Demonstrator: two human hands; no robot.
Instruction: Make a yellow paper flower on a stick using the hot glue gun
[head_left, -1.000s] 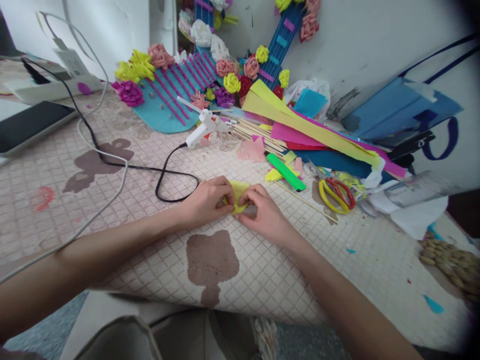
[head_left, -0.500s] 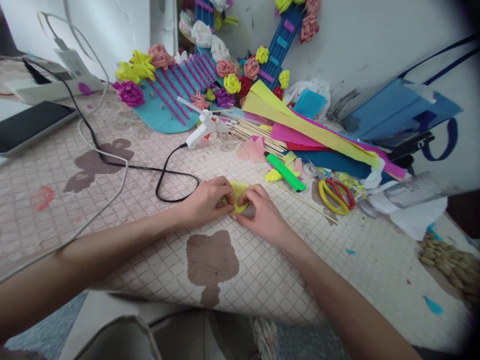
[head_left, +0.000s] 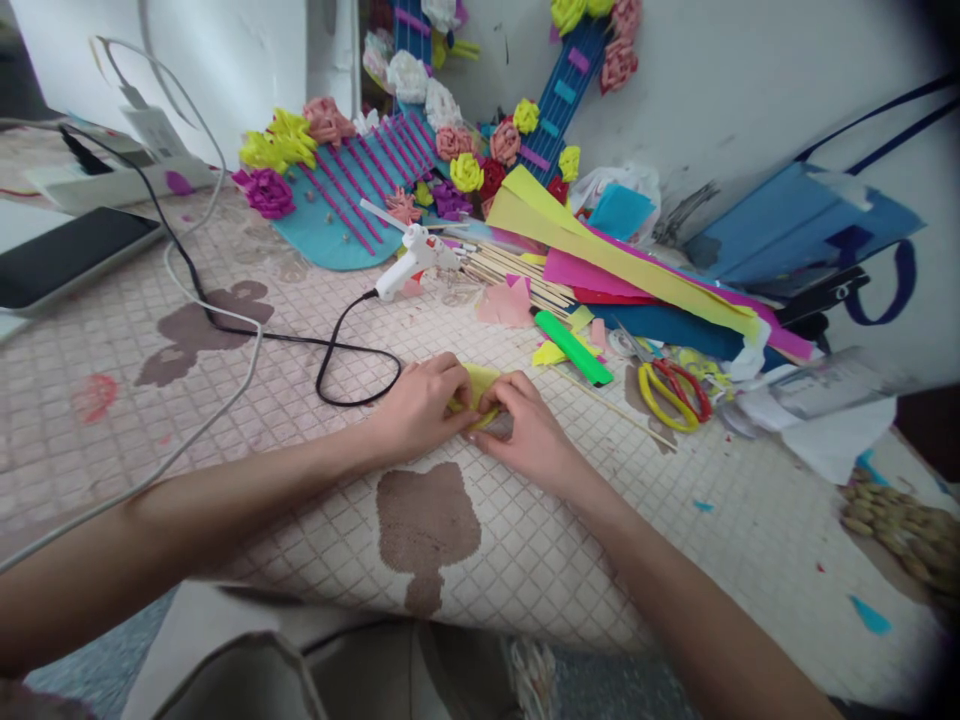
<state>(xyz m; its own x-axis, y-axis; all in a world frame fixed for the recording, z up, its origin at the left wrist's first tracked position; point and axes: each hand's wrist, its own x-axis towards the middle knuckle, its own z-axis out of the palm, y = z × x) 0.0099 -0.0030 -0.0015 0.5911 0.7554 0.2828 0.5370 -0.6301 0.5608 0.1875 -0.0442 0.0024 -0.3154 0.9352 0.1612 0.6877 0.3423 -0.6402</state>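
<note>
A small piece of yellow crepe paper (head_left: 481,380) is pinched between both hands, just above the table's checked cloth. My left hand (head_left: 426,408) is closed on its left edge, thumb reaching toward the middle. On the right edge my right hand (head_left: 525,428) grips it between thumb and curled fingers. The fingers cover much of the paper, so its exact shape is hidden. Beyond the hands lie a green box cutter (head_left: 573,347) and a white glue gun (head_left: 409,262), whose black cord loops beside my left hand.
Yellow crepe sheets (head_left: 600,240) and wooden sticks (head_left: 517,268) lie at the back. Scissors (head_left: 667,395) are to the right. A blue paper guitar (head_left: 337,215) with paper flowers leans behind. A white cable (head_left: 251,370) crosses my left forearm; a phone (head_left: 75,255) lies at left.
The yellow paper has shifted slightly between my fingers, and my left thumb has moved a little further right over it. The whole view has moved slightly.
</note>
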